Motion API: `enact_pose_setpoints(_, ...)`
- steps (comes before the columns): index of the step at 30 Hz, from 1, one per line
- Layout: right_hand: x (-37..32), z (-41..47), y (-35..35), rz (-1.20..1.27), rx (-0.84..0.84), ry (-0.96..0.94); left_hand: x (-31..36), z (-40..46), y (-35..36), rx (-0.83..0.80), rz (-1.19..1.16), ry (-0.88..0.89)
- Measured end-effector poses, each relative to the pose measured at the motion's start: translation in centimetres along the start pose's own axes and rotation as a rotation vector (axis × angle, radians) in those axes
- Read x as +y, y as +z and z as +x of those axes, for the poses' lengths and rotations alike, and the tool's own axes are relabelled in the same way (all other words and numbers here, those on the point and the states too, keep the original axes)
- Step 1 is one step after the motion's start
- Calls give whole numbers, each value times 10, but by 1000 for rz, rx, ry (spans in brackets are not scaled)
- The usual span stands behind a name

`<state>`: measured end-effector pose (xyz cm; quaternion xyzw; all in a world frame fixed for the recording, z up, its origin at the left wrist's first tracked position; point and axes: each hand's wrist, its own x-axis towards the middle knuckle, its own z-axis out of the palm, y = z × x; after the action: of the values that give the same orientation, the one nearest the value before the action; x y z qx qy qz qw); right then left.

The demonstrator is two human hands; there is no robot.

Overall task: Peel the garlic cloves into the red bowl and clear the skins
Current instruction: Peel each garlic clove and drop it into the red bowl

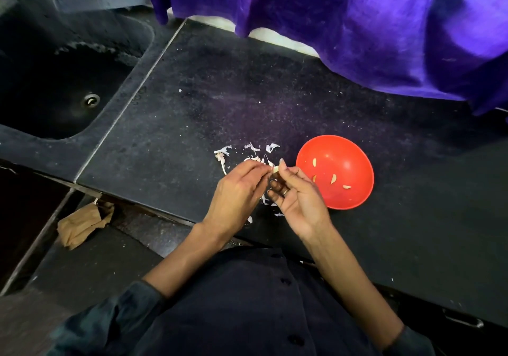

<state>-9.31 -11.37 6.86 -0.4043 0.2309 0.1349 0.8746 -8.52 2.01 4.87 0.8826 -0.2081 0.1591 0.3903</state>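
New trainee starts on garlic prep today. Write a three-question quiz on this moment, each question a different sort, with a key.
1. How many peeled cloves lie in the red bowl?
2. True or false: the skins are already cleared off the countertop.
3. The garlic clove being peeled is held: A) by the left hand alone; B) between the left hand and right hand; C) inside the bowl.

Key: 1) four; 2) false, they lie scattered left of the bowl; 3) B.
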Motion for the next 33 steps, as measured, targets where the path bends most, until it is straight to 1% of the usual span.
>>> enact_pose_setpoints(3, 1, -1, 3, 35, 12, 33, 2, 0, 1, 30, 55, 27)
enact_pose_setpoints(8, 2, -2, 4, 52, -9, 58, -1, -2, 2, 50, 90, 10)
enact_pose_setpoints(16, -1, -2, -2, -102, -26, -59, -4, -2, 1, 33, 57, 33)
enact_pose_setpoints(22, -2, -3, -6, -176, -30, -119, -1, -2, -1, 27, 13, -22)
enact_pose_setpoints(28, -3, -6, -5, -182, -43, -81, -4, 6, -11, 94, -13, -104)
enact_pose_setpoints(30, -4, -6, -5, -157, -50, -64, -7, 9, -15, 86, -26, -125)
enact_pose_setpoints(31, -5, -6, -5, -141, -55, -54, -8, 9, -16, 70, -64, -145)
enact_pose_setpoints(33, -5, -6, -4, -108, -63, -38, -9, 9, -16, 24, -221, -218)
